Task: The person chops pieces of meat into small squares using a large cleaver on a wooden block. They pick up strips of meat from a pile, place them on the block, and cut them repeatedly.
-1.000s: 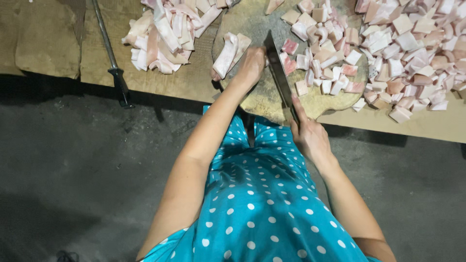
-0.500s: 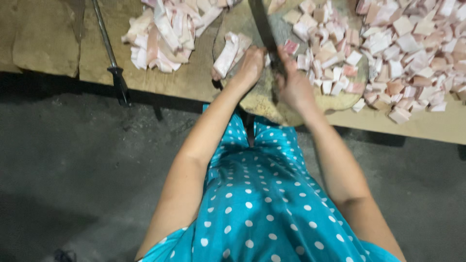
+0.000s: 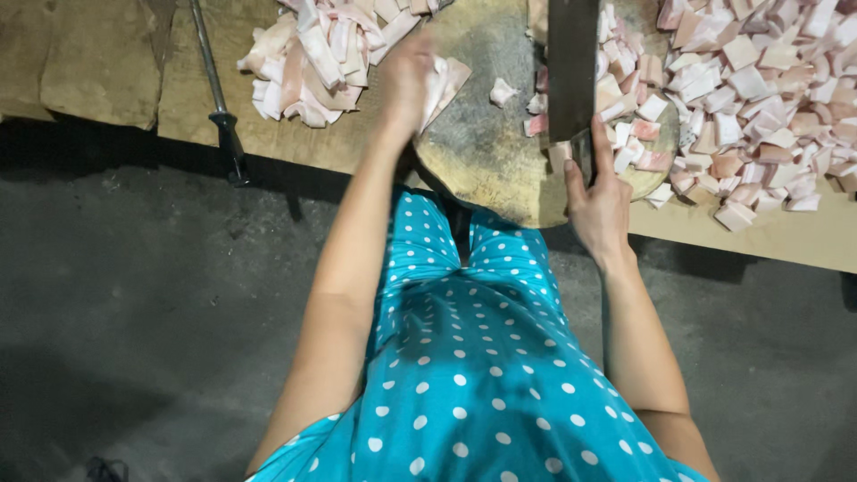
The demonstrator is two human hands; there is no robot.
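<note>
While the right hand (image 3: 596, 192) is clamped around the handle of a cleaver (image 3: 571, 67), its broad blade stands flat above the round chopping block (image 3: 486, 147), beside the cut cubes (image 3: 759, 98) heaped to the right. Across the block, the left hand (image 3: 406, 76) closes its fingers on a few pale meat strips (image 3: 444, 80) at the block's left edge, likely to bring them under the blade. Uncut strips (image 3: 308, 62) wait on the desk (image 3: 134, 62), beside a metal rod (image 3: 214, 89).
</note>
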